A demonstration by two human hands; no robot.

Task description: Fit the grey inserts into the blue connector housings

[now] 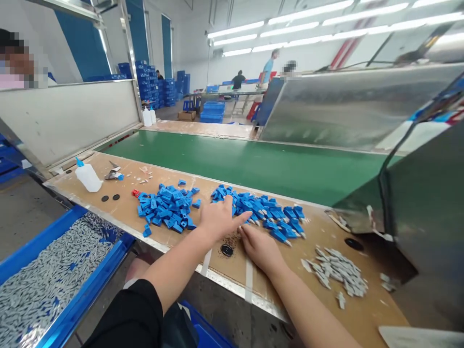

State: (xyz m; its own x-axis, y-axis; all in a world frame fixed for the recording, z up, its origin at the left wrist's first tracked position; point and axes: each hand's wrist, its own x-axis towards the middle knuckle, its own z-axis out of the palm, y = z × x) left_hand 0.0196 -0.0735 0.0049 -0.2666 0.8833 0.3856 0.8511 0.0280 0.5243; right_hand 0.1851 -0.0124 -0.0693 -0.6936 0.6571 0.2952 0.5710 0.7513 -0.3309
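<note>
My left hand (216, 216) is over the near side of a heap of small blue plastic pieces (259, 205), thumb stretched out to the right and fingers apart; its other fingers are partly hidden. Just below that thumb, my right hand (261, 247) has its thumb and fingertips pressed together. Whatever sits in that pinch is too small or hidden to name. Several blue pieces on the right side of this heap have pale grey tips. To the left of my hands lies another pile of blue pieces (167, 205). Small grey parts (340, 270) lie loose beyond my right forearm.
A white squeeze bottle (88, 176) with a blue cap stands at the left of the brown tabletop (123, 208). Behind it runs a green belt (224, 162). A blue bin (121, 251) of grey parts stands lower left. A dark metal housing (427, 217) borders the right.
</note>
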